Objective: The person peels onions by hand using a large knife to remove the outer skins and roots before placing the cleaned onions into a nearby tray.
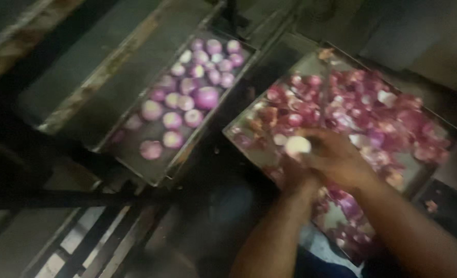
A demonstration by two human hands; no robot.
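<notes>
Fingers of the right hand [336,157] curl closed around a pale peeled onion [297,145], held just above the tray of purple onion skins [434,154]. Beneath it, the left hand [295,175] is blurred and mostly hidden; its grip cannot be told. Left of them, well apart, a second metal tray [136,164] holds peeled onions [187,98].

Onions in tray [159,172] left of peel tray [249,149]
</notes>
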